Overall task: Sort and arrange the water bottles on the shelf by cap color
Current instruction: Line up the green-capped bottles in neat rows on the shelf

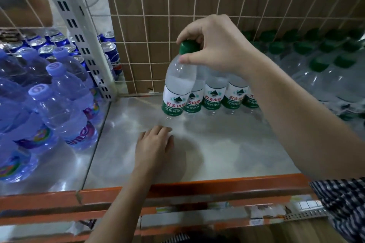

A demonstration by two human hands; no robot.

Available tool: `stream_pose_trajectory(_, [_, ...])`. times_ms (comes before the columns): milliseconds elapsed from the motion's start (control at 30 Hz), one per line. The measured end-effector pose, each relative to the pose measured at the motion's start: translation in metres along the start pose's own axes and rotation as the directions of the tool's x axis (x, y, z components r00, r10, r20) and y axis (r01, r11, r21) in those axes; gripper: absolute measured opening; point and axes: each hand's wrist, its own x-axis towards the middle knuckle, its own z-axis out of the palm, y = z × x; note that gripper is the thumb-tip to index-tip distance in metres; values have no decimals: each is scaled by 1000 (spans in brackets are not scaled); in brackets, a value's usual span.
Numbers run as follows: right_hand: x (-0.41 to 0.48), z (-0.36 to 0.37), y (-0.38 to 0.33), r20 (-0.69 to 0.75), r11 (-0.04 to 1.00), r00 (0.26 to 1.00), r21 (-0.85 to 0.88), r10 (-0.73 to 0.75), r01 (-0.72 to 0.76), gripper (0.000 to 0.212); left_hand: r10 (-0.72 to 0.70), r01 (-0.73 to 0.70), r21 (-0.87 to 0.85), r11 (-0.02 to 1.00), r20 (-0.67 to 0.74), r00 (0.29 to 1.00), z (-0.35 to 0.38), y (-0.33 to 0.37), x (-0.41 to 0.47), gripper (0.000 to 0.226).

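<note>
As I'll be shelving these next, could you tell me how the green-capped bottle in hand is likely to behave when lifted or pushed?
The green-capped bottle looks water-filled, so probably heavy for its size. Tall and narrow, with a glossy shelf beneath, it may tip or slide if pushed. The right hand grips only around the cap, so it could swing.

Clear green-cap bottle [178, 87], green/white label, slightly tilted, right hand [215, 45] gripping cap, at left end of matching row [223, 94], back of shelf [197, 154]. Purple-cap bottles [59, 104] grouped far left.
</note>
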Motion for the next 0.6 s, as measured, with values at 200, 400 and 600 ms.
stream_pose_trajectory(200, [-64, -41, 36, 31, 995, 995, -10, 100, -99, 39, 136, -136, -33, 990, 17, 991, 16, 67, -6, 23])
stream_pose_trajectory(400, [-141, -89, 100, -5, 975, 976, -46, 219, -219, 41, 207, -205, -53, 977, 43, 977, 57, 158, -5, 30])
stream_pose_trajectory(600, [-206, -143, 169, -5, 952, 952, -31, 305, -305, 47, 212, -209, -39, 977, 93, 973, 96, 254, -1, 28])
